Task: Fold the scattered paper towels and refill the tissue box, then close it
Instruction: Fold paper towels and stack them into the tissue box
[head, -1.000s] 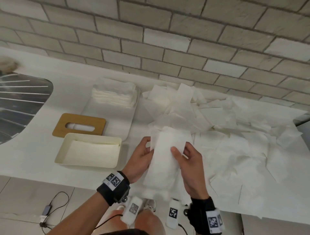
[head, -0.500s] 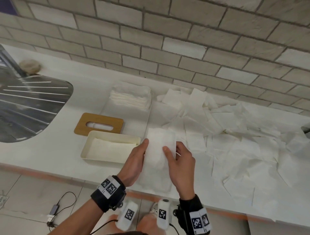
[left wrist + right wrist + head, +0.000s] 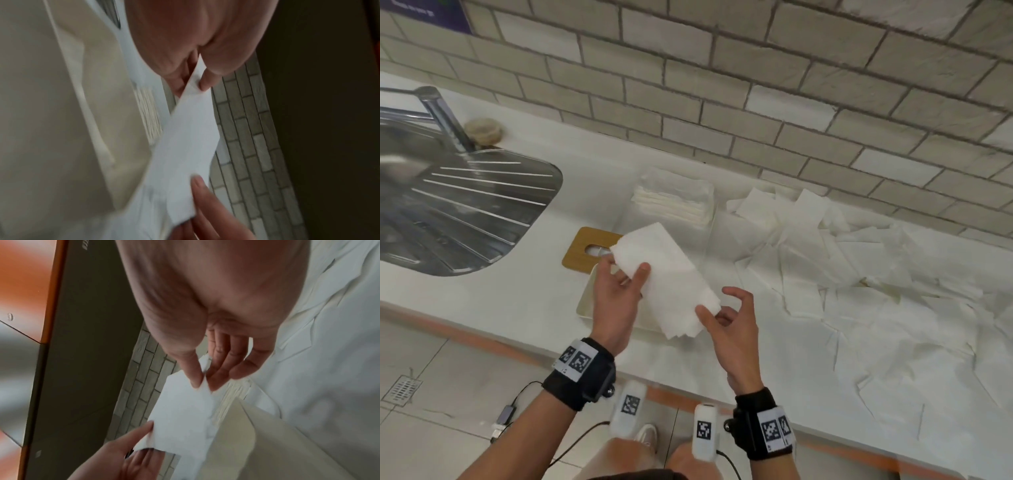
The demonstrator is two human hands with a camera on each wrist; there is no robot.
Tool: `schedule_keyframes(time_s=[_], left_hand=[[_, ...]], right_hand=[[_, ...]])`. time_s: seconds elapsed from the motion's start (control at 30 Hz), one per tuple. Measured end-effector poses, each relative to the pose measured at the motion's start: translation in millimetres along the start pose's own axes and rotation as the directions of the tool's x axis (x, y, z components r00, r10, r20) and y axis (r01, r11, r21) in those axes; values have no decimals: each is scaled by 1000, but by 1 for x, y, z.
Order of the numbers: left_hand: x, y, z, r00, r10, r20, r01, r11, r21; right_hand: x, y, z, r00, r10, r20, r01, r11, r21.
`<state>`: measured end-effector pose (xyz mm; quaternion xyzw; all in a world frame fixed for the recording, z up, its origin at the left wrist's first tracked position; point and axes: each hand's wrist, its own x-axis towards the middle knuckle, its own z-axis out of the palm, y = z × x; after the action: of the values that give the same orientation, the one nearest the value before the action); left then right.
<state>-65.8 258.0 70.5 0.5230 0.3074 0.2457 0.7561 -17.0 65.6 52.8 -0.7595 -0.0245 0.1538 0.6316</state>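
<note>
A folded white paper towel (image 3: 667,277) hangs slantwise in the air over the open cream tissue box (image 3: 585,303). My left hand (image 3: 625,270) pinches its far left end between thumb and fingers, and my right hand (image 3: 714,308) pinches its near right corner. The left wrist view shows the towel (image 3: 185,146) in that thumb pinch (image 3: 197,82). In the right wrist view the towel (image 3: 180,415) is nipped by my right hand (image 3: 203,382) above the box (image 3: 267,443). The wooden slotted lid (image 3: 582,250) lies behind the box. A stack of folded towels (image 3: 674,198) sits farther back.
Several loose paper towels (image 3: 859,274) cover the counter's right half up to the brick wall. A steel sink drainboard (image 3: 448,205) and faucet (image 3: 445,116) lie at the left. The counter's front edge (image 3: 482,329) runs just below the box, with floor tiles beneath.
Both hands carried the folded towel leftward from the counter's middle to above the box and turned it slantwise. The head view swung left, bringing the sink and faucet into sight.
</note>
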Motion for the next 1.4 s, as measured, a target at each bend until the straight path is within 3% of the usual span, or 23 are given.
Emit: schedule_keyframes(time_s=[0.1, 0.2, 0.3, 0.4, 0.47, 0.5, 0.63, 0.73, 0.8, 0.87, 0.97, 1.03, 1.07, 1.2, 1.3, 1.4], left_hand=[[17, 5, -34, 991, 70, -110, -46, 976, 211], [29, 2, -64, 980, 161, -116, -76, 844, 530], [40, -13, -85, 977, 210, -18, -105, 555, 825], [42, -29, -88, 969, 215, 122, -167, 205, 964], [42, -33, -84, 967, 203, 156, -172, 63, 983], [40, -34, -79, 965, 211, 156, -168, 37, 985], [27, -33, -50, 915, 347, 206, -256, 105, 961], [20, -35, -20, 868, 362, 339, -419, 169, 892], [15, -37, 7, 834, 341, 433, -522, 238, 819], [7, -40, 40, 794, 311, 522, -604, 310, 734], [2, -53, 96, 763, 214, 610, -643, 350, 681], [8, -70, 138, 781, 109, 615, -609, 355, 710], [13, -79, 160, 798, 52, 600, -578, 347, 739], [37, -114, 229, 837, -117, 534, -470, 343, 813], [42, -132, 256, 817, -158, 555, -477, 357, 803], [38, -141, 267, 780, -133, 611, -526, 388, 757]], right_hand=[[19, 6, 22, 997, -54, -54, 48, 992, -114], [40, 15, 45, 992, -122, -19, 103, 905, -413], [54, 25, 58, 973, -230, 34, 171, 610, -774], [58, 28, 72, 953, -280, 117, 210, 332, -919], [59, 30, 77, 928, -326, 181, 277, 275, -921], [60, 31, 76, 918, -352, 184, 295, 295, -909], [73, 34, 34, 922, -386, -13, 231, 578, -783], [96, 56, -32, 919, -350, -182, 118, 683, -721], [120, 78, -85, 907, -254, -337, -50, 727, -685], [143, 96, -131, 878, -95, -469, -265, 720, -642], [166, 112, -175, 859, 101, -503, -466, 563, -683], [174, 115, -186, 873, 153, -464, -474, 493, -730], [180, 118, -189, 880, 178, -439, -465, 505, -727], [195, 124, -204, 917, 203, -344, -383, 688, -617], [188, 111, -213, 935, 134, -329, -289, 826, -484], [175, 82, -227, 960, -26, -277, -110, 881, -461]])
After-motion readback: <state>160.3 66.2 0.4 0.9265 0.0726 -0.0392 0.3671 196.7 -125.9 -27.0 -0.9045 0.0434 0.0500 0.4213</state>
